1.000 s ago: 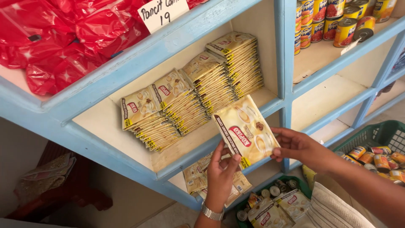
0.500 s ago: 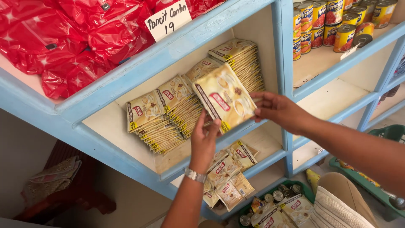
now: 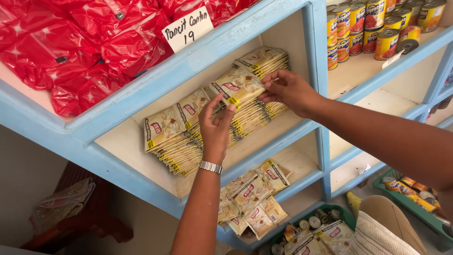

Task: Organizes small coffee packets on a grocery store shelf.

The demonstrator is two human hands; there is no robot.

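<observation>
Both hands hold a flat cream sachet (image 3: 237, 87) with a red label over a row of like sachets on a light blue shelf (image 3: 264, 137). My left hand (image 3: 216, 123), with a metal watch at the wrist, grips the sachet's lower left edge. My right hand (image 3: 289, 90) pinches its right edge. The sachet lies on top of the third stack (image 3: 247, 118) from the left. Other stacks stand at the left (image 3: 167, 139) and at the far right (image 3: 264, 60).
Red plastic packs (image 3: 89, 52) fill the shelf above, behind a white handwritten card (image 3: 188, 29). Tins (image 3: 373, 26) stand in the upper right compartment. More sachets (image 3: 250, 198) lie on the shelf below. Green baskets (image 3: 410, 198) with goods sit on the floor.
Both hands have carried the sachet up from below the shelf and into the compartment, onto the row of stacks. The view has tilted upward with them.
</observation>
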